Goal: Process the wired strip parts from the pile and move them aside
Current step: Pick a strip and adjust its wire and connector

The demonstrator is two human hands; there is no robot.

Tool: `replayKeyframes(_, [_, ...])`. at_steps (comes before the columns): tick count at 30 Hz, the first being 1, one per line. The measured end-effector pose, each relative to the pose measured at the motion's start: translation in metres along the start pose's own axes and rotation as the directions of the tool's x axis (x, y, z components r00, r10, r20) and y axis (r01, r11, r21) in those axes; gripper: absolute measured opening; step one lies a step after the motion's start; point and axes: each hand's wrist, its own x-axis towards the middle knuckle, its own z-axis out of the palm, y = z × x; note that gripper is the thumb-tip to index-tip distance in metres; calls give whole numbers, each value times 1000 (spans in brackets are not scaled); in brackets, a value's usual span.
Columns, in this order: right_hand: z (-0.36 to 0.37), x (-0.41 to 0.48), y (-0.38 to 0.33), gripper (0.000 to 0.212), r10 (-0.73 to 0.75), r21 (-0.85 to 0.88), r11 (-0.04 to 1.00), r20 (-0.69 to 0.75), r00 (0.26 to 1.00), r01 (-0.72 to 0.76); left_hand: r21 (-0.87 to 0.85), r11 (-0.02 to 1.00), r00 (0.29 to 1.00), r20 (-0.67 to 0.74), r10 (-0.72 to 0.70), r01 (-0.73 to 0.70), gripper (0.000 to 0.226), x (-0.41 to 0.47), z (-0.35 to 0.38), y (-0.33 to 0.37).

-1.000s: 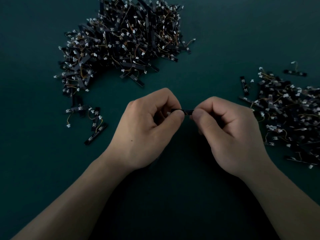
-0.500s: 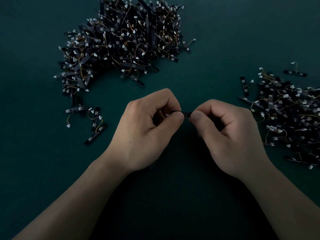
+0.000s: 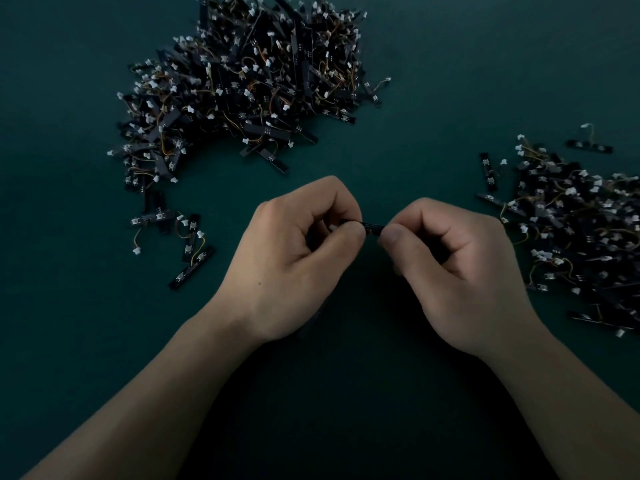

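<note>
Hardly anything has moved in the last second. Both of my grips sit where they were, at the middle of the dark green tabletop (image 3: 433,81), and the same short stretch of black strip shows between them.

My left grip (image 3: 294,258) is curled, thumb and forefinger pinching one end of a single strip part (image 3: 372,226). My right grip (image 3: 457,271) mirrors it, thumb pressed against the other end. The part lies level between the two thumbs, held just above the tabletop. A speck of white inside the left curl may be its connector, but it is too small to be sure.

The unsorted pile (image 3: 249,88) is beyond my left grip, well apart from it, a dense tangle of black strips, thin wires and white plugs. A few loose strips (image 3: 187,244) trail from its near edge. The finished heap (image 3: 571,230) spreads out near my right grip.

I judge that I am mid-way through working this one part. My fingers hide exactly what is being done to it. Next I should finish the handling, then let go on the left so the right can carry the part to the heap without snagging its wire.
</note>
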Motion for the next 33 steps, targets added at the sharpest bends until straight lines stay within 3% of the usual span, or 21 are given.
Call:
replayKeyframes(25, [-1,0,-2,25,-30,31,999,22,999,29,-68,998,999,41,10,-7,16,0,-3,0])
replayKeyframes(33, [-1,-1,0,31,-31,49,998,77,997,27,-20,999,998,61,27,-26,15,0,-3,0])
